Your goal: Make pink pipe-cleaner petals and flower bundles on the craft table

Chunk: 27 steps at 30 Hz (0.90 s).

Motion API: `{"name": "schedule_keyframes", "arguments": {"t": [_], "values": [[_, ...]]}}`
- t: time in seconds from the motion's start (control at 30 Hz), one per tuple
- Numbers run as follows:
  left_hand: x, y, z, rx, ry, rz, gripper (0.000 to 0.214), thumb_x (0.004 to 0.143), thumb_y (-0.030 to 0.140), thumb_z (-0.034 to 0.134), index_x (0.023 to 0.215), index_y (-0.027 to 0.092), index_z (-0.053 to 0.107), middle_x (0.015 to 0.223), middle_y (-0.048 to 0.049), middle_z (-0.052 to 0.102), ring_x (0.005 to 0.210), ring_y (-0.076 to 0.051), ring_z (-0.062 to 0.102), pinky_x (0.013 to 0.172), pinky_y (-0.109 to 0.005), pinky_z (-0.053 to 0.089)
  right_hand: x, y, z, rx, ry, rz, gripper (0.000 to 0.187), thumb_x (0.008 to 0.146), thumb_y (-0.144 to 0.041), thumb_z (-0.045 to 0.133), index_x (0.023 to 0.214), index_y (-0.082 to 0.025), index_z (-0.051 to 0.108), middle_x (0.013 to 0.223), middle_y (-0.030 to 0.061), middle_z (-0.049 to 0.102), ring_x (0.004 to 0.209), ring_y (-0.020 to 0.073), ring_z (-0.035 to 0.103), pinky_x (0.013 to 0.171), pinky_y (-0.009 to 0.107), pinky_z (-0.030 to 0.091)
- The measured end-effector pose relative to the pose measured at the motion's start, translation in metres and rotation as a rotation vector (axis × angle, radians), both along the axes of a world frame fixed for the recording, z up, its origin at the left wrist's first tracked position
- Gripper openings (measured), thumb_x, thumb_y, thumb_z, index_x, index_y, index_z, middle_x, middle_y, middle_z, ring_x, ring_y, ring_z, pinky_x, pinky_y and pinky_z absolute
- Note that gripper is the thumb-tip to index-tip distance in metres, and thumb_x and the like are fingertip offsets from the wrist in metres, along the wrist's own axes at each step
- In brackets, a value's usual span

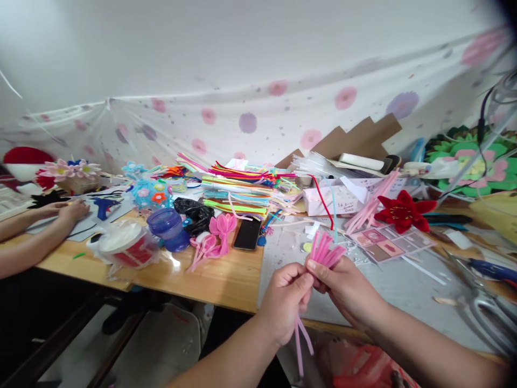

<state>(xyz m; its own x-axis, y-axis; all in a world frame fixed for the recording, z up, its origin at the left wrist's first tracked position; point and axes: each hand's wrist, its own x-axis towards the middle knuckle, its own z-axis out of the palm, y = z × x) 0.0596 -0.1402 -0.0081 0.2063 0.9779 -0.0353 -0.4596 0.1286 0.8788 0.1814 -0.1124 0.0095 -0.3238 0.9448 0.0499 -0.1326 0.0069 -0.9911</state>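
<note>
Shows, far left, a co-worker's hands (68, 209) resting on the wooden surface (218, 280). Further right: a blue cup (169, 229), pink flowers (216, 237) and a dark phone (247, 233). Near centre, left hand (285, 307) closed around the stems of the pink pipe cleaners (325, 253), loose ends dangling below. Right hand (347, 288) pinched just under their fanned tips, above the surface. Further right, a red flower (404, 211). Looks like gathering stems into a bunch. Next move probably calls for a firm pinch so none slip.

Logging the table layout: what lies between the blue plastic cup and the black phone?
In the head view, pink pipe-cleaner flowers lie between the blue plastic cup and the black phone, close beside the phone.
</note>
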Motion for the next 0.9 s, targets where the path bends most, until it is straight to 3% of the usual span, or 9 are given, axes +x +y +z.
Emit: {"name": "schedule_keyframes", "arguments": {"t": [0.1, 0.17, 0.23, 0.3, 0.37, 0.5, 0.6, 0.73, 0.9], "values": [[-0.002, 0.004, -0.003, -0.028, 0.038, 0.082, 0.027, 0.075, 0.036, 0.066, 0.067, 0.012, 0.059, 0.045, 0.0069, 0.037, 0.040, -0.002, 0.024, 0.039, -0.017, 0.017, 0.009, 0.011, 0.004, 0.130, -0.159, 0.058, 0.034, 0.082, -0.046, 0.054, 0.067, -0.016, 0.053, 0.060, -0.0014, 0.049, 0.057, 0.0114, 0.045, 0.054, 0.025, 0.036], [-0.006, 0.009, -0.003, -0.068, 0.009, 0.124, 0.026, 0.074, 0.036, 0.066, 0.066, 0.013, 0.058, 0.044, 0.0078, 0.034, 0.039, -0.002, 0.022, 0.039, -0.017, 0.016, 0.016, 0.019, 0.010, 0.310, -0.288, -0.103, 0.027, 0.082, -0.043, 0.054, 0.085, -0.017, 0.058, 0.079, 0.0036, 0.056, 0.073, 0.0160, 0.051, 0.066, 0.030, 0.041], [-0.011, 0.015, -0.004, -0.098, -0.035, 0.153, 0.026, 0.074, 0.037, 0.066, 0.066, 0.014, 0.056, 0.044, 0.0083, 0.033, 0.038, -0.003, 0.019, 0.038, -0.017, 0.014, 0.017, 0.022, 0.017, 0.504, -0.375, -0.374, 0.031, 0.081, -0.039, 0.056, 0.105, -0.019, 0.056, 0.096, 0.0069, 0.054, 0.087, 0.0194, 0.051, 0.075, 0.034, 0.042], [-0.015, 0.020, -0.005, -0.109, -0.062, 0.178, 0.026, 0.072, 0.038, 0.066, 0.066, 0.016, 0.054, 0.044, 0.0089, 0.031, 0.038, -0.003, 0.016, 0.037, -0.018, 0.012, 0.009, 0.018, 0.026, 0.666, -0.393, -0.516, 0.033, 0.082, -0.034, 0.056, 0.112, -0.020, 0.053, 0.100, 0.0073, 0.052, 0.091, 0.0197, 0.051, 0.079, 0.036, 0.042], [-0.016, 0.024, -0.005, -0.100, -0.070, 0.198, 0.027, 0.072, 0.040, 0.066, 0.066, 0.018, 0.053, 0.045, 0.0088, 0.029, 0.038, -0.004, 0.016, 0.037, -0.018, 0.012, -0.012, 0.008, 0.036, 0.775, -0.357, -0.406, 0.024, 0.084, -0.027, 0.053, 0.107, -0.020, 0.056, 0.096, 0.0058, 0.055, 0.087, 0.0178, 0.053, 0.079, 0.034, 0.042], [-0.008, 0.028, -0.006, -0.067, -0.041, 0.145, 0.027, 0.070, 0.043, 0.066, 0.066, 0.018, 0.056, 0.047, 0.0068, 0.034, 0.037, -0.004, 0.022, 0.037, -0.019, 0.017, -0.075, -0.022, 0.053, 0.789, -0.325, 0.203, 0.015, 0.084, -0.025, 0.053, 0.095, -0.018, 0.062, 0.088, 0.0044, 0.061, 0.085, 0.0168, 0.056, 0.077, 0.030, 0.043], [-0.001, 0.028, -0.003, -0.046, -0.012, 0.054, 0.029, 0.068, 0.043, 0.068, 0.066, 0.016, 0.058, 0.044, 0.0073, 0.036, 0.035, -0.004, 0.022, 0.037, -0.020, 0.015, -0.122, -0.042, 0.057, 0.727, -0.269, 0.469, 0.018, 0.082, -0.026, 0.058, 0.097, -0.018, 0.064, 0.089, 0.0033, 0.062, 0.086, 0.0153, 0.057, 0.077, 0.026, 0.043], [0.003, 0.022, 0.005, -0.009, -0.014, -0.023, 0.030, 0.070, 0.042, 0.068, 0.068, 0.014, 0.057, 0.045, 0.0081, 0.037, 0.036, -0.003, 0.021, 0.038, -0.019, 0.013, -0.170, -0.059, 0.040, 0.410, -0.224, 0.622, 0.020, 0.077, -0.032, 0.061, 0.095, -0.023, 0.066, 0.077, -0.0024, 0.061, 0.073, 0.0126, 0.057, 0.063, 0.021, 0.043], [-0.005, 0.004, 0.013, 0.116, -0.001, -0.098, 0.026, 0.076, 0.038, 0.064, 0.070, 0.013, 0.059, 0.045, 0.0070, 0.039, 0.039, -0.004, 0.028, 0.041, -0.021, 0.017, -0.201, -0.073, 0.005, 0.125, -0.225, 0.622, 0.041, 0.069, -0.042, 0.067, 0.108, -0.029, 0.063, 0.084, -0.0027, 0.062, 0.071, 0.0135, 0.057, 0.060, 0.023, 0.043]]}}
